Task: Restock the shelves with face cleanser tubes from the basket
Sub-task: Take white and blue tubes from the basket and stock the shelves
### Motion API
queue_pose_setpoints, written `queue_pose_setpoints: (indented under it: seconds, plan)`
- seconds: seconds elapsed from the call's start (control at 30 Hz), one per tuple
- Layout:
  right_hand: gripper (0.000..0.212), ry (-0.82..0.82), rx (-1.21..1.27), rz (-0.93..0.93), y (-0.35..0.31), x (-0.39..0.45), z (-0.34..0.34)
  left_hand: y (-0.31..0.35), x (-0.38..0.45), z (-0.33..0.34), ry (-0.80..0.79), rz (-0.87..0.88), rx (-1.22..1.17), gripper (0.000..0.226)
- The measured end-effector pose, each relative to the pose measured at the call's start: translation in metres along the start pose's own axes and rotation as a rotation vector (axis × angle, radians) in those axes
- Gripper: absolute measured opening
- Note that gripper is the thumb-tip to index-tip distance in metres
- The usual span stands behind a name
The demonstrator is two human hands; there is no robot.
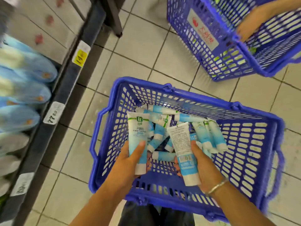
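A blue plastic basket [254,144] stands on the tiled floor in front of me, with several white-and-blue face cleanser tubes [210,136] lying loose inside. My left hand [128,162] grips one tube [137,136] upright over the basket's near left part, its printed front toward me. My right hand [203,165] grips a second tube [184,152] with its back label and barcode showing. The shelf [65,88] runs along the left, with blue tubes [27,92] lined up on it.
A second blue basket [210,51] sits at the far right on the floor, and another person's hand [254,25] reaches into it. Price tags [53,115] line the dark shelf edge. My legs show below the near basket rim.
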State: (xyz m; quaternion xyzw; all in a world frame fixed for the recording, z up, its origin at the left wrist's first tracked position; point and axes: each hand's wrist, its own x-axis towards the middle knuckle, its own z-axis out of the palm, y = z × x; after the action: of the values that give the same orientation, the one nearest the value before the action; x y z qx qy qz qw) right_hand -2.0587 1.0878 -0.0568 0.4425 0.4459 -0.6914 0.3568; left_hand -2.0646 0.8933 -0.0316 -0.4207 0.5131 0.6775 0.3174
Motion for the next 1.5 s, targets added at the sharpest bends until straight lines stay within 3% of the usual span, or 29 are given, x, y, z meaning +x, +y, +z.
queue_pose_setpoints:
  seconds: [0.17,0.3,0.4,0.67,0.83,1.0,1.13,1.2,1.3,1.5]
  plan:
    - [0.048,-0.066,0.014,-0.102,-0.045,-0.088,0.055,0.065,-0.101,-0.003,-0.013,0.082,-0.159,0.042]
    - [0.061,-0.131,-0.009,-0.124,-0.081,-0.156,0.1,0.113,-0.183,-0.015,-0.02,0.189,-0.26,0.05]
    - [0.051,-0.192,-0.034,-0.148,-0.102,-0.212,0.135,0.141,-0.248,-0.028,0.019,0.316,-0.326,0.043]
    - [0.037,-0.47,-0.2,-0.422,-0.108,-0.369,0.211,0.151,-0.416,-0.067,0.165,0.549,-0.51,0.037]
    - [0.036,-0.653,-0.275,-0.433,-0.073,-0.454,0.258,0.12,-0.512,-0.099,0.285,0.672,-0.672,0.036]
    - [0.016,-0.836,-0.376,-0.371,-0.02,-0.52,0.299,0.069,-0.596,-0.131,0.452,0.775,-0.733,0.045]
    - [0.023,-1.011,-0.486,-0.34,0.036,-0.575,0.324,0.02,-0.661,-0.153,0.54,0.843,-0.966,0.032]
    - [0.029,-1.088,-0.569,-0.323,0.068,-0.6,0.338,-0.007,-0.692,-0.17,0.56,0.912,-1.045,0.035]
    - [0.035,-1.186,-0.676,-0.292,0.122,-0.633,0.359,-0.049,-0.735,-0.199,0.622,0.982,-1.092,0.044]
    - [0.035,-1.323,-0.872,-0.286,0.232,-0.687,0.393,-0.128,-0.805,-0.262,0.727,1.07,-1.139,0.04]
